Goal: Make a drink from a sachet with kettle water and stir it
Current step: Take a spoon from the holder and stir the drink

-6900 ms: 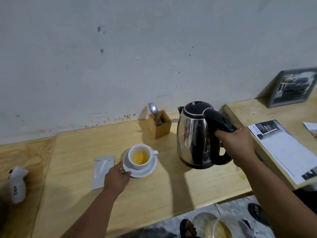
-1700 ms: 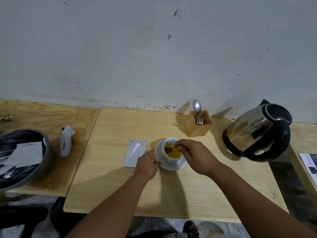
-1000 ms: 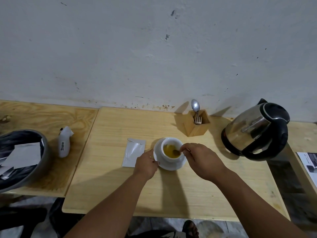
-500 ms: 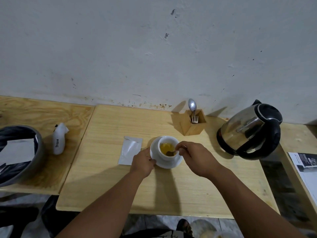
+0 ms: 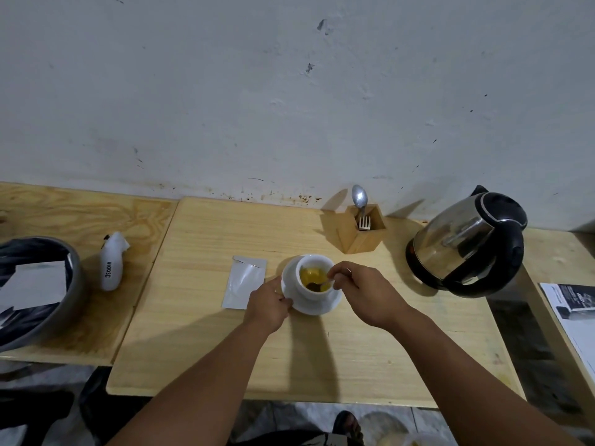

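Note:
A white cup [image 5: 314,263] of yellow drink stands on a white saucer [image 5: 322,306] at the middle of the wooden table [image 5: 322,365]. My right hand [image 5: 363,292] pinches a small spoon [image 5: 317,286] whose bowl sits in the drink at the near side of the cup. My left hand [image 5: 269,305] grips the saucer's left rim. The torn white sachet [image 5: 244,281] lies flat just left of the saucer. The steel and black kettle [image 5: 467,244] stands to the right, apart from both hands.
A wooden cutlery holder [image 5: 360,233] with a spoon and a fork stands behind the cup near the wall. On the left table are a white bottle [image 5: 112,262] and a dark bin [image 5: 38,284] with paper. A leaflet [image 5: 576,310] lies far right.
The kettle was set down on the right and my right hand took a spoon. The spoon keeps circling in the cup; it now sits at the near side. My left hand stays on the saucer.

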